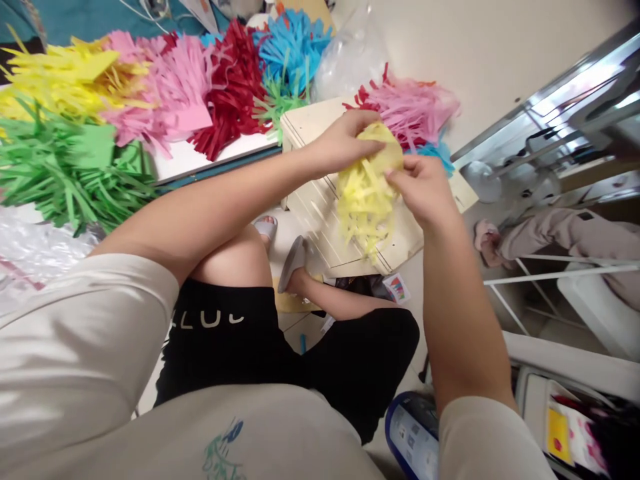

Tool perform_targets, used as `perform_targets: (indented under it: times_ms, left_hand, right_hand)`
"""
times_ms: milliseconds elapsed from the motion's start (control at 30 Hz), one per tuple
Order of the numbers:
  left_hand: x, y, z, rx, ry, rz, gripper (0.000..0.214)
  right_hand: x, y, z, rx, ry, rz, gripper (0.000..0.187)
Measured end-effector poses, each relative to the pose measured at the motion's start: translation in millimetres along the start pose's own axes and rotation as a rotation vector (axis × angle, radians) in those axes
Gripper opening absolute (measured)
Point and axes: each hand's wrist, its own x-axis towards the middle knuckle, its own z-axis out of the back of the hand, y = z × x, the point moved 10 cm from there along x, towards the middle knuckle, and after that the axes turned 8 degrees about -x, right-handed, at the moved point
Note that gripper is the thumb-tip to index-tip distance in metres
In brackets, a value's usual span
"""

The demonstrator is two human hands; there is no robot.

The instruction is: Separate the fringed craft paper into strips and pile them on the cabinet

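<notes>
Between my two hands hangs a yellow fringed paper tassel (369, 190), its strips dangling and a little smeared by motion. My left hand (353, 141) grips its upper left part, the thumb lying across the front. At the right edge my right hand (423, 183) pinches it between thumb and fingers. Below it is the top of a cream plastic drawer cabinet (310, 123). Just behind my hands lies a heap of pink fringed tassels (415, 110) with some red and blue ones.
Yellow (60, 77), green (75, 167), pink (175, 83), red (237, 93) and blue fringed bundles (293, 47) cover the white table at left. A clear plastic bag (353, 57) stands behind the cabinet. A blue container (413, 433) is by my right leg; a mirror or glass panel (565, 147) is at right.
</notes>
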Motion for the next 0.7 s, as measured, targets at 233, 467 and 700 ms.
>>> perform_targets:
  times_ms: [233, 467, 700]
  left_hand:
    - [-14, 59, -8.0, -0.231, 0.264, 0.142, 0.033]
    - [-1, 93, 16.8, 0.044, 0.131, 0.153, 0.033]
    - [-7, -9, 6.9, 0.37, -0.084, -0.252, 0.039]
  right_hand:
    - [-12, -36, 4, 0.14, 0.221, -0.193, 0.06]
    - [-10, -68, 13, -0.047, 0.083, -0.15, 0.059]
    - [-6, -94, 25, -0.301, 0.048, -0.21, 0.044]
